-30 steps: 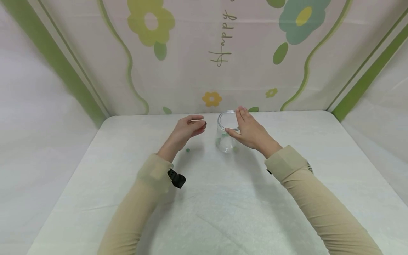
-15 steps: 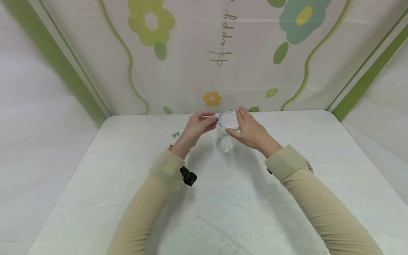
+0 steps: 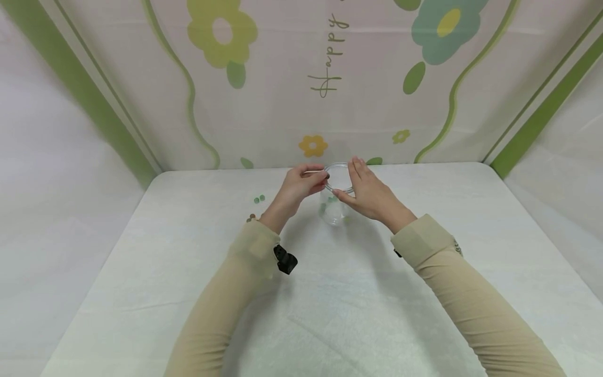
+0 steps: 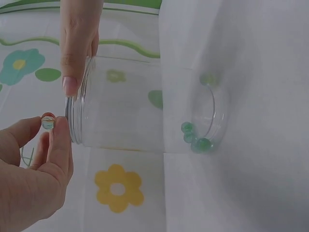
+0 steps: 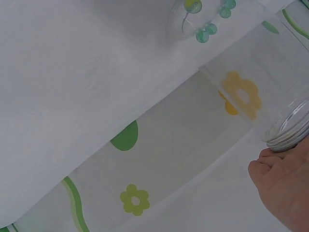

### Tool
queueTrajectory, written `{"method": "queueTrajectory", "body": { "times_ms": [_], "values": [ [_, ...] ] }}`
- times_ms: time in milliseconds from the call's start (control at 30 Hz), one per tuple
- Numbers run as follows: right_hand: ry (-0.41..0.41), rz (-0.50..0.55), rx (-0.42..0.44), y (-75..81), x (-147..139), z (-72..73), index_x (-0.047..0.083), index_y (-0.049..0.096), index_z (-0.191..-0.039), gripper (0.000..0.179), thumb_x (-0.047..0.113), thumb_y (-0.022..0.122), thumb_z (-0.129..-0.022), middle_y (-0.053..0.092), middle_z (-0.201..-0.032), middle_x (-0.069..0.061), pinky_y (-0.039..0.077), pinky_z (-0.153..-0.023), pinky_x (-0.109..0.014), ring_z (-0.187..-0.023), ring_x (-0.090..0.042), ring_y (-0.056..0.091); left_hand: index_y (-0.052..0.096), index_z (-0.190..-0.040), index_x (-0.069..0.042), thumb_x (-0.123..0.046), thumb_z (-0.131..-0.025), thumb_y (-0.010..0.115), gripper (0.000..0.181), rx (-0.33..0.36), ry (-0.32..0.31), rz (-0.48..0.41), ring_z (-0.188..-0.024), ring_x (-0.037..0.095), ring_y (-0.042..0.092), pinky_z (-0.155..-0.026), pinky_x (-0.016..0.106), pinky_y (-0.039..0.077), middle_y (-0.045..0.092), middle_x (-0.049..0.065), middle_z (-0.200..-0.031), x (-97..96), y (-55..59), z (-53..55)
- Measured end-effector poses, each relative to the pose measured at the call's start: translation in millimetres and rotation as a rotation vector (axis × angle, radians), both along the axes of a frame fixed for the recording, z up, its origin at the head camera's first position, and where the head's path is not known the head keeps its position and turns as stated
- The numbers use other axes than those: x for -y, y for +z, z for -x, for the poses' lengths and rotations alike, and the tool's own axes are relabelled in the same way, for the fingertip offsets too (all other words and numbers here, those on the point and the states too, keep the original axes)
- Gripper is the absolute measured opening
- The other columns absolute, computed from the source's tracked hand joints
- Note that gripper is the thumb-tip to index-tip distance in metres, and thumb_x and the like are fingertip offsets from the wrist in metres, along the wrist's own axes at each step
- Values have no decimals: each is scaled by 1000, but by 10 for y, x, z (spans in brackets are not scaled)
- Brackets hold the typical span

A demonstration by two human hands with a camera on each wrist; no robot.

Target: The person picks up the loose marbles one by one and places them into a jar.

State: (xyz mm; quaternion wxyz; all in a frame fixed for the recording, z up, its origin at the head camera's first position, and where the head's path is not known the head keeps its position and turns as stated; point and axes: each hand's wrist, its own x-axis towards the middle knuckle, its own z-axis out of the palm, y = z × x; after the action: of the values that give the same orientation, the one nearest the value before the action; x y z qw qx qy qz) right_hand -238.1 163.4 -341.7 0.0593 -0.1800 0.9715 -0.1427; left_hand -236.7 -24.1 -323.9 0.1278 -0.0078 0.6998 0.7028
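Note:
At the rim of a clear glass jar (image 3: pixel 336 210), my left hand (image 3: pixel 297 188) pinches a clear marble with a reddish-orange streak (image 4: pixel 47 122) between thumb and fingers. The marble is just outside the left edge of the jar's open mouth. My right hand (image 3: pixel 374 196) holds the right side of the rim, thumb on the near edge and straight fingers at the far edge. The jar stands upright on the table. Several green marbles (image 4: pixel 203 144) and a yellow-green one (image 4: pixel 209 79) lie on its bottom.
Left of the jar, two green marbles (image 3: pixel 259 199) lie on the white-covered table (image 3: pixel 325 314). Brownish marbles (image 3: pixel 251 217) lie beside my left wrist, partly hidden by the sleeve. A flower-printed cloth backdrop (image 3: pixel 282 115) rises behind the table's far edge.
My left hand has moved right with the marble, from short of the jar up to its rim. Marbles behind the left forearm have come into view. My right hand and the jar have stayed put.

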Motion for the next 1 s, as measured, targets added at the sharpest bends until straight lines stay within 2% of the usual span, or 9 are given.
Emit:
{"method": "queueTrajectory", "body": {
  "times_ms": [667, 1000],
  "values": [
    [3, 4, 14, 2, 2, -1, -5, 0, -150, 90, 57, 38, -97, -6, -161, -19, 11, -124, -50, -150, -32, -5, 53, -130, 0, -12, -94, 60, 39, 0, 5, 10, -118, 29, 59, -99, 31, 53, 62, 18, -126, -67, 50, 13],
    [0, -1, 18, 10, 10, -12, -5, 0, -151, 89, 56, 38, -97, -6, -161, -19, 12, -123, -51, -150, -33, -5, 54, -128, 0, -13, -93, 61, 37, -2, 19, 20, -106, 21, 63, -97, 30, 54, 63, 17, -124, -80, 40, 14]
  ]
}}
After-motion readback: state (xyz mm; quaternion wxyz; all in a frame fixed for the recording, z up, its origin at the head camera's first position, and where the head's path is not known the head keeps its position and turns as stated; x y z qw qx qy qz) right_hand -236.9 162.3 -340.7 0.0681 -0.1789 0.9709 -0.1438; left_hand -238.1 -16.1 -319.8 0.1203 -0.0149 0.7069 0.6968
